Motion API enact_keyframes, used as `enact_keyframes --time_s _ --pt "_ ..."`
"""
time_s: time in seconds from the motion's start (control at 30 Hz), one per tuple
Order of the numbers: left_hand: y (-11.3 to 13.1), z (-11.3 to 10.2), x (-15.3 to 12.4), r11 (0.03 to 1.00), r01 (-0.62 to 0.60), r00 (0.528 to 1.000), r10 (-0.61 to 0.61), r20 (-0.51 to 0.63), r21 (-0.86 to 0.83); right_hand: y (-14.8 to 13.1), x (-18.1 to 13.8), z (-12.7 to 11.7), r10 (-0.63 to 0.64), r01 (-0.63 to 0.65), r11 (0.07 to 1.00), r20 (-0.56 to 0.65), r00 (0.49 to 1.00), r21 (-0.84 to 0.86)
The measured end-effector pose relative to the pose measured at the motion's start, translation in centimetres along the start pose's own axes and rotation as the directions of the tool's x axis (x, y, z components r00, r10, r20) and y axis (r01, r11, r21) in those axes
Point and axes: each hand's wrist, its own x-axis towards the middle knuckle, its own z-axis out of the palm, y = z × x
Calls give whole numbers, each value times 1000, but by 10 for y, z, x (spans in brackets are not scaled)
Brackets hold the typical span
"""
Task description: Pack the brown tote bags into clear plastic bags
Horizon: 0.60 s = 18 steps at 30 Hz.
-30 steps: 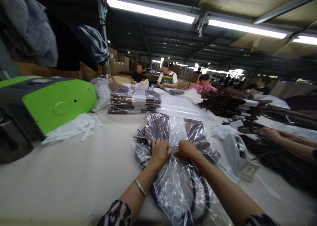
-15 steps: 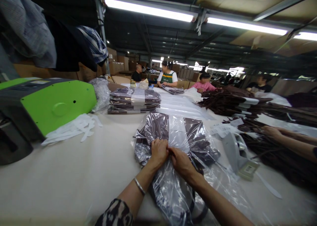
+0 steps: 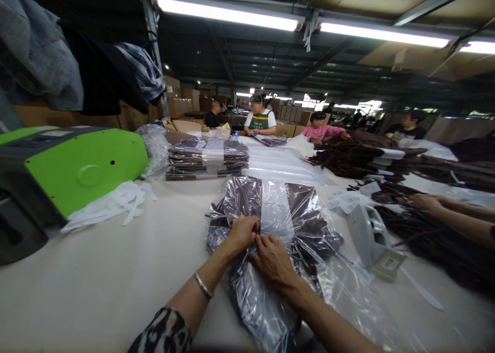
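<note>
A dark brown folded garment [image 3: 303, 203] lies in a clear plastic bag [image 3: 266, 311] on the table in front of me, with a white paper band across its middle. My left hand [image 3: 243, 233] is closed on the plastic at the left of that band, its fingertips bent into the film. Just below and to the right, my right hand [image 3: 274, 260] rests on the bag with its fingers stretched forward, close to the left fingertips. The loose lower part of the bag spreads toward me under my forearms.
A green and grey machine [image 3: 88, 167] stands at the left beside white strips [image 3: 108, 206]. Behind the bag is a stack of bagged garments [image 3: 209, 159]. On the right are a tape dispenser [image 3: 375, 239], brown garment piles [image 3: 344, 159] and a co-worker's arms [image 3: 448, 213]. Other people work farther back.
My right hand has moved slightly left and down, going from a pinch beside the left hand to lying with fingers stretched on the bag. My left hand stays on the plastic.
</note>
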Motion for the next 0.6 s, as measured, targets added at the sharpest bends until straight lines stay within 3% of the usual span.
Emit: enact_keyframes --time_s 0.07,0.13,0.2,0.27,0.33,0.43,0.5,0.6 --pt "-5 -12 -4 997 -57 998 57 -17 -46 -5 2 -1 31 -31 999 -5 1000 -25" --pt "-18 -26 -10 995 -68 986 57 -155 -69 -3 5 -9 22 -23 998 18 1000 51" --pt "-38 -40 -16 997 24 932 -47 -359 -69 9 9 -23 -13 4 968 34 999 252" --pt "-64 -51 -22 975 188 855 -224 -469 -122 35 11 -41 22 0 896 -43 999 444" --pt "-89 -58 -26 890 330 806 -439 -398 -313 71 7 -56 197 -81 864 -187 962 496" --pt "-115 -62 -26 692 439 774 -615 -150 -574 132 -7 -64 455 -326 865 -321 831 382" --pt "-120 -62 -20 626 461 780 -624 -50 -629 165 -17 -59 586 -497 800 -258 768 337" --pt "-117 -59 -5 582 481 818 -567 97 -656 189 -26 -47 720 -665 658 -38 693 352"
